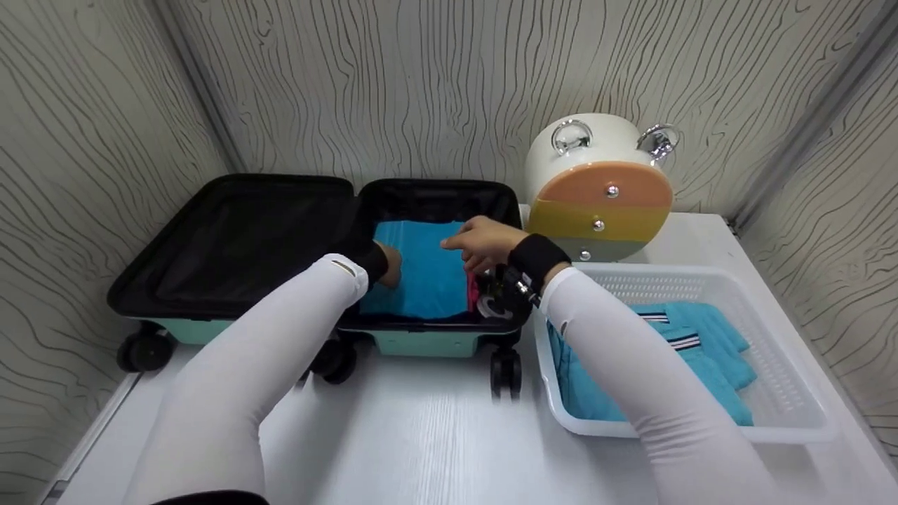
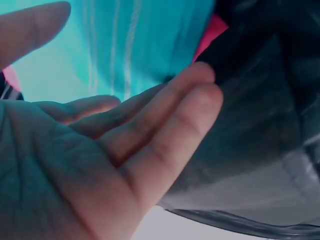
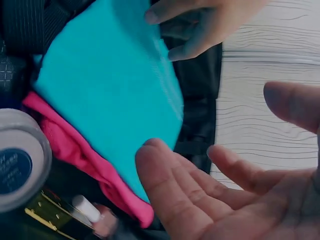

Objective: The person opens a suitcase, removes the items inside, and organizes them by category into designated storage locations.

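An open suitcase [image 1: 238, 245] with black lining and a mint shell lies on the white table [image 1: 421, 435]. Its right half holds a folded turquoise cloth [image 1: 424, 273] [image 3: 110, 95] [image 2: 125, 45]. A pink cloth [image 1: 473, 291] [image 3: 75, 150] lies beside the turquoise one. My left hand [image 1: 388, 265] [image 2: 125, 150] is at the turquoise cloth's left edge, palm open and fingers straight. Just above the cloth's right side, my right hand [image 1: 480, 242] [image 3: 210, 195] hovers with relaxed fingers and holds nothing.
A round white jar [image 3: 17, 165] and a gold-coloured item [image 3: 55, 220] sit in the suitcase's near right corner. A white basket [image 1: 786, 393] with turquoise garments [image 1: 701, 351] stands at the right. A round white drawer box [image 1: 603, 189] stands behind it. Patterned walls enclose the table.
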Tool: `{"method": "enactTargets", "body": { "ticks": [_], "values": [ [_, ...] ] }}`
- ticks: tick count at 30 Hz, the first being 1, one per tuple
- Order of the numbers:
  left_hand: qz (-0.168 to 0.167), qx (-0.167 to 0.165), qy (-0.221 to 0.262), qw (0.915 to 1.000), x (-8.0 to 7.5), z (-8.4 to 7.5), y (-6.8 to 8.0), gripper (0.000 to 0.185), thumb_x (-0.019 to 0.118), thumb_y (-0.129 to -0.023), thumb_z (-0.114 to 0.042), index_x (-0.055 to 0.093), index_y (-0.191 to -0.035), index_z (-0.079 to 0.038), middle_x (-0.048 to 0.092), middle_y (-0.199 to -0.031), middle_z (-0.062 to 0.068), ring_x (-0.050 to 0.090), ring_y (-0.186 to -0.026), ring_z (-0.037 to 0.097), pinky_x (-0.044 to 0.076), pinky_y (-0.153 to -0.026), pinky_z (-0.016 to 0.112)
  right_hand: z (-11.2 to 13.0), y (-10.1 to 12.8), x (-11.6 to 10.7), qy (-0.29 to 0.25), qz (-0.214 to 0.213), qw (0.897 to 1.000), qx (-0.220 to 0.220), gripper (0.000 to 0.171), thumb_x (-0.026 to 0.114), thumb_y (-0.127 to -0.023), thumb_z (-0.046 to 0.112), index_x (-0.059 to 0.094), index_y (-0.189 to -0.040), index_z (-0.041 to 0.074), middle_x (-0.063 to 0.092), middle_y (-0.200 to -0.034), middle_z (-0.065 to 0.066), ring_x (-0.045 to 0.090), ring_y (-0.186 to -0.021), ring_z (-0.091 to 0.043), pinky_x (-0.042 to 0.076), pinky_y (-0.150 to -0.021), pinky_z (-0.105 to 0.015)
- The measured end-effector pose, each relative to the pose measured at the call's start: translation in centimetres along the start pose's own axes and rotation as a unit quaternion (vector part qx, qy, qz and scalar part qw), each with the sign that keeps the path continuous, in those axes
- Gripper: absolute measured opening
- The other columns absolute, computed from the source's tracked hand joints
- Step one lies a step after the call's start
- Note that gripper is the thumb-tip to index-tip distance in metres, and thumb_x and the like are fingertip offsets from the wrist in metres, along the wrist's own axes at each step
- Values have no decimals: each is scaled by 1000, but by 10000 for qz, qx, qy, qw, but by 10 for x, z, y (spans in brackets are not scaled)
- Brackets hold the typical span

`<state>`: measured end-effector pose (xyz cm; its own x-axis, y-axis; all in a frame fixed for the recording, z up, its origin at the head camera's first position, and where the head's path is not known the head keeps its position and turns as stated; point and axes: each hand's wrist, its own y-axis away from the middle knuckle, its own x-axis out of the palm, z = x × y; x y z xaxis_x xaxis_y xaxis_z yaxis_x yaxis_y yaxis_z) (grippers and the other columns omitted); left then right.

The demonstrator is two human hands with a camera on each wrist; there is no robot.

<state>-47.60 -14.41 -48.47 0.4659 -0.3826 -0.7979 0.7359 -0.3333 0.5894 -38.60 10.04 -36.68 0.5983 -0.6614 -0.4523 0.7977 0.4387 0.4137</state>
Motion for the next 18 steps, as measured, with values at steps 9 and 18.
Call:
{"method": "enactTargets", "body": {
  "ticks": [9, 18],
  "values": [
    [480, 178, -339, 9981, 4, 3, 1, 33, 45, -108, -29, 59, -83, -12, 55, -95, 8, 49, -86, 25, 44, -82, 39, -1, -26, 15, 718, 585, 9941, 556, 71, 57, -113, 37, 33, -168, -1, 35, -173, -26, 54, -147, -47, 53, -116, -51],
    [776, -17, -57, 9970, -35, -42, 95, 34, 45, -111, -19, 56, -80, -8, 48, -85, 4, 48, -83, 22, 41, -80, 34, -1, -29, 17, 1541, 503, 9850, 592, 34, 56, -113, 42, 59, -118, 8, 56, -94, -2, 54, -78, -17, 56, -75, -30]
  ]
}}
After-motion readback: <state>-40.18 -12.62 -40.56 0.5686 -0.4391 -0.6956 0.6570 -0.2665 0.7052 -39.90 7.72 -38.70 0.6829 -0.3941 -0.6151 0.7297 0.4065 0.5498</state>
